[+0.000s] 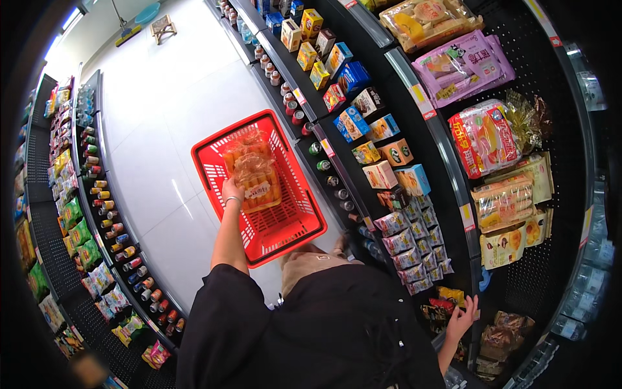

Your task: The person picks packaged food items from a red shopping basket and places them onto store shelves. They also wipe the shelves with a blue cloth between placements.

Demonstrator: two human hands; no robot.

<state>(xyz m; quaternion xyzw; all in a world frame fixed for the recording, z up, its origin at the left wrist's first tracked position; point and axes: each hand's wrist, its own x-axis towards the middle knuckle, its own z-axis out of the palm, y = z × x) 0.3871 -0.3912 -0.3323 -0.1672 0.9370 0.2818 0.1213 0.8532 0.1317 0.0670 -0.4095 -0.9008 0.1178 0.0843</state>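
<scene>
My left hand (233, 191) grips the left edge of a clear plastic bag of golden bread rolls (257, 182), over the inside of a red plastic shopping basket (311, 214). Another clear bag of rolls (243, 146) shows just beyond it, partly covered. Through the slotted basket floor, the near part is visible with nothing on it. My right hand (461, 318) holds nothing; its fingers are spread beside the right shelf's front edge. Close to it are small yellow and red snack packets (444, 301) and brown packaged goods (503, 335).
Right shelves carry boxed snacks (350, 121), small pouches (413, 243), and bagged breads (486, 138). Opposite, the left shelves hold cans (116, 226) and chip bags (80, 233). Pale floor tiles (160, 146) run between them. A wooden stool (163, 28) and broom (127, 35) stand at the far end.
</scene>
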